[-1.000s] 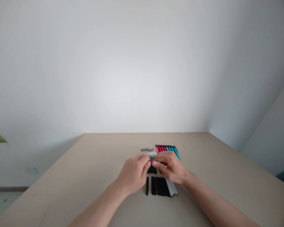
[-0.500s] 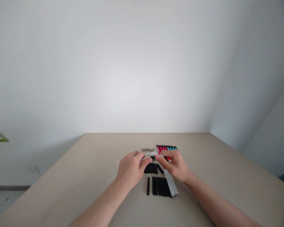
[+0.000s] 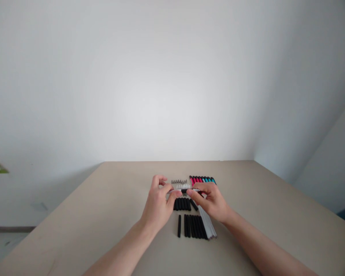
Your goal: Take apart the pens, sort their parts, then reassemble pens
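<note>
Between L fingers & R fingers, blk/wht rod lies approx. horiz., pinched by both.

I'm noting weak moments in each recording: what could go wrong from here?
1. The slim black-and-white piece is pinched between the left hand and the right hand, so a slip might drop it among the parts laid out below.
2. The small grey pieces sit in a row near the left hand; a stray knock could scatter them.
3. The white rods lie beside the right hand, which might nudge them askew if lowered.
</note>
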Motion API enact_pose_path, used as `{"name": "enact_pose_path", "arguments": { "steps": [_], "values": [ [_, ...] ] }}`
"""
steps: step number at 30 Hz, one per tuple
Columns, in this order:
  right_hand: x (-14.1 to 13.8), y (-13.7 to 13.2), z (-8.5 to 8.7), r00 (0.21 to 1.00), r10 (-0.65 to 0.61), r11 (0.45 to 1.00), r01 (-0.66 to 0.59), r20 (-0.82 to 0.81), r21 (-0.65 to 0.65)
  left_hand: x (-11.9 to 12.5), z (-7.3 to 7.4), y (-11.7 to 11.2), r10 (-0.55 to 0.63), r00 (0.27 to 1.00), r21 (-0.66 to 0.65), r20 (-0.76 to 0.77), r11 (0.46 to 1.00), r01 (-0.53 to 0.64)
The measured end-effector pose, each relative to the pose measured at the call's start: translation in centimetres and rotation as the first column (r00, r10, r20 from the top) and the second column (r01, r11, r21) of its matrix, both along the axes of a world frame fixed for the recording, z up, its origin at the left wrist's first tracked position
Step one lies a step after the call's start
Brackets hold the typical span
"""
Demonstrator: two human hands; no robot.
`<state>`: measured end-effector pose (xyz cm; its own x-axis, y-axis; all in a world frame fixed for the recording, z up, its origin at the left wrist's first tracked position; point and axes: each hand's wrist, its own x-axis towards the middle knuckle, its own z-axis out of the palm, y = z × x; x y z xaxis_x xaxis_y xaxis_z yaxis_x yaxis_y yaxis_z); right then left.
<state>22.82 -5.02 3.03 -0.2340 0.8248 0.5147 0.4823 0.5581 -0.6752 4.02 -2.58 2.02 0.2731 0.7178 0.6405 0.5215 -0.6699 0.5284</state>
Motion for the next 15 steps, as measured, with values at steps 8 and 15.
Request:
{"name": "enact_pose_path", "arguments": {
  "steps": [8, 15],
  "values": [
    [-0.1, -0.4, 0.0, 0.996, -0.008, 1.000, 0.008, 0.091, 0.005, 0.2, -0.1, 0.1, 0.101, 0.972, -0.056, 0.214, 0.994, -0.091],
    [-1.3, -1.0, 0.5, 0.960, 0.116, 0.993, -0.119, 0.256, -0.005, 1.1, -0.2, 0.0, -0.024, 0.680, -0.368, 0.733, 0.826, 0.427]
  ]
}}
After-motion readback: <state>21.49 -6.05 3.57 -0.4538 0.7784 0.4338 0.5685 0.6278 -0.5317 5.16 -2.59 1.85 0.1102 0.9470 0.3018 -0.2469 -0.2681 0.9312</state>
